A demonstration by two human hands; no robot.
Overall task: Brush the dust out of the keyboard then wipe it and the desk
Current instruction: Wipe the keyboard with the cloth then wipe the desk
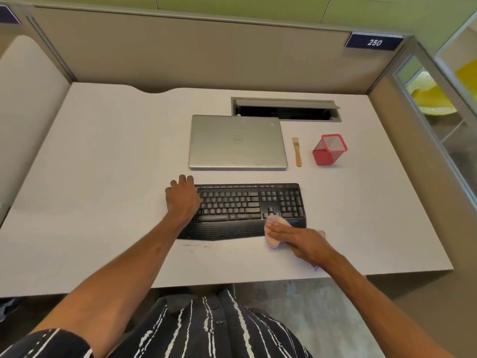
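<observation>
While the black keyboard (pixel 247 210) lies at mid-desk, square to the near edge of the desk (pixel 103 177), the left hand (pixel 183 196) covers its left end and holds it, fingers curled over the far-left corner. The right hand (pixel 296 240) lies flat with straight fingers, pressing a pale pink cloth (pixel 273 235) onto the right part of the wrist rest. The cloth laps over the keyboard's near edge onto the desk. Brownish marks (pixel 196 245) show on the desk just in front of the keyboard's near-left edge.

Beyond the keyboard, across a narrow strip of desk, lies a closed silver laptop (pixel 237 142). The wooden-handled brush (pixel 296 152) lies just right of it, with a red mesh cup (pixel 330 149) near. An open cable hatch (pixel 285 109) sits behind the laptop. A broad stretch of desk runs left of the keyboard. Partition walls (pixel 180 55) bound the far and side edges.
</observation>
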